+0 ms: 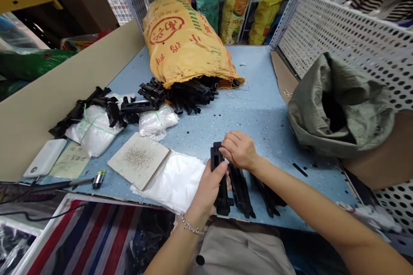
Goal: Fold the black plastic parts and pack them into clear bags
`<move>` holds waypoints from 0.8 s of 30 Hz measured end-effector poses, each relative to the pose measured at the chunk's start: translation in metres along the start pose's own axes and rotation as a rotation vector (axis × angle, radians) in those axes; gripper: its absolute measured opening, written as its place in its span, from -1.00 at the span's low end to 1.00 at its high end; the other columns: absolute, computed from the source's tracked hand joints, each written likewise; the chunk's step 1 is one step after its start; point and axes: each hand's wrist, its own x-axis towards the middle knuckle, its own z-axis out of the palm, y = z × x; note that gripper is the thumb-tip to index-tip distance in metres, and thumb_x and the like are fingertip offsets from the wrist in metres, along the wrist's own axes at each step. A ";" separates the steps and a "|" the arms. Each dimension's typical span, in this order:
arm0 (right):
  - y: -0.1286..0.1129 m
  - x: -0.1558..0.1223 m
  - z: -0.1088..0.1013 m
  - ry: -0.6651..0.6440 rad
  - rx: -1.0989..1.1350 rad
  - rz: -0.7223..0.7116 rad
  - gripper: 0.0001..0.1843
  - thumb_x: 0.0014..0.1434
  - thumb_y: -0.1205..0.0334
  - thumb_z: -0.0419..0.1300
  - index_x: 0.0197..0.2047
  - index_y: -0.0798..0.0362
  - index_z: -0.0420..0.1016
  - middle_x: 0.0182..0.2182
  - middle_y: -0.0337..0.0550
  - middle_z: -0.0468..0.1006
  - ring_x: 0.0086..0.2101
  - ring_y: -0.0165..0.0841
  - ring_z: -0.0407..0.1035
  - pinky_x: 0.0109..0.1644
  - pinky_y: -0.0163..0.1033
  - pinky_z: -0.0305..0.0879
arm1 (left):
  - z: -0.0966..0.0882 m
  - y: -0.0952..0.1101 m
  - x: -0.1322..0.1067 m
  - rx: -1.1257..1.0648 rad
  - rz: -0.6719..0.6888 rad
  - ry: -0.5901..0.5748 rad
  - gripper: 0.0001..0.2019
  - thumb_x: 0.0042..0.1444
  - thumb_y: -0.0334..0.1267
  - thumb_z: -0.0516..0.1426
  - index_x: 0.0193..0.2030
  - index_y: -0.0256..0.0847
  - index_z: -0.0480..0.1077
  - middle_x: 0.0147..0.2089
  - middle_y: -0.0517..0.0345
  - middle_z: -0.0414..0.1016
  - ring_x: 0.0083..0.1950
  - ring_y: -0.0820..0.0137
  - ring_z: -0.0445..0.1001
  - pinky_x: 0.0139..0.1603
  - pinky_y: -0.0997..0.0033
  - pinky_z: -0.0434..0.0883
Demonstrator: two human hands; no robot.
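My left hand is wrapped round a long black plastic part, which stands lengthwise near the table's front edge. My right hand is closed at the far end of the same part, its fingers curled so that their tips are partly hidden. More black plastic parts lie just right of the held one, some beneath my right forearm. Left of my left hand is a stack of white plastic bags, and a square tile with small gritty bits on it rests partly over them.
A yellow woven sack spills black parts onto the blue table. Bundled clear bags, a hammer-like tool and a white power bank are at left. A grey-green sack stands open at right, beside a perforated panel.
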 end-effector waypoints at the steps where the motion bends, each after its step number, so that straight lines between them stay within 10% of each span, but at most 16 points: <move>1: 0.002 0.005 0.002 -0.031 -0.027 -0.004 -0.46 0.33 -0.12 -0.21 -0.43 0.03 0.36 -0.44 -0.03 0.43 -0.37 -0.25 0.26 -0.24 -0.14 0.14 | 0.002 -0.004 -0.001 -0.018 -0.024 0.022 -0.55 -0.01 0.04 0.25 -0.13 -0.18 0.24 -0.46 0.33 0.27 -0.56 0.58 0.23 -0.54 0.55 0.21; 6: -0.014 -0.010 0.008 -0.186 0.180 0.265 -0.45 0.39 -0.03 -0.28 -0.45 0.01 0.32 -0.54 -0.21 0.39 -0.50 -0.37 0.25 -0.38 -0.26 0.10 | -0.006 -0.004 0.000 0.002 0.021 0.160 -0.56 -0.02 0.06 0.26 -0.16 -0.17 0.24 -0.44 0.33 0.31 -0.56 0.60 0.24 -0.54 0.57 0.24; 11: -0.042 -0.063 0.012 -0.088 0.206 -0.194 -0.54 0.37 -0.05 -0.18 -0.28 0.07 0.37 -0.41 -0.08 0.45 -0.40 -0.28 0.27 -0.32 -0.18 0.14 | -0.014 0.012 0.001 -0.037 -0.006 0.154 -0.56 0.01 0.09 0.22 -0.16 -0.22 0.31 -0.35 0.23 0.35 -0.51 0.59 0.28 -0.51 0.58 0.26; 15: -0.048 -0.078 0.015 -0.066 0.171 -0.273 -0.68 0.36 0.09 -0.09 -0.29 0.08 0.35 -0.43 -0.07 0.42 -0.41 -0.27 0.23 -0.34 -0.16 0.12 | -0.007 0.012 -0.003 0.072 -0.003 0.135 -0.57 0.06 0.12 0.17 -0.14 -0.21 0.34 -0.33 0.18 0.38 -0.50 0.55 0.29 -0.49 0.53 0.26; 21: -0.044 -0.060 0.010 -0.355 0.582 -0.131 -0.51 0.39 -0.04 -0.28 -0.35 0.04 0.29 -0.48 -0.16 0.36 -0.44 -0.35 0.23 -0.35 -0.24 0.18 | -0.023 0.009 -0.027 0.425 0.557 0.367 -0.37 -0.05 0.08 0.26 0.12 -0.17 0.27 -0.06 -0.02 0.43 -0.09 0.23 0.44 -0.02 0.25 0.39; 24: -0.016 -0.012 0.016 -0.463 0.573 -0.110 -0.45 0.38 -0.07 -0.32 -0.34 0.03 0.34 -0.43 -0.16 0.40 -0.40 -0.36 0.28 -0.27 -0.24 0.24 | -0.045 -0.001 -0.018 0.486 0.509 0.421 -0.40 0.10 0.08 0.13 0.20 -0.19 0.23 0.04 -0.09 0.43 0.08 0.12 0.41 0.09 0.13 0.37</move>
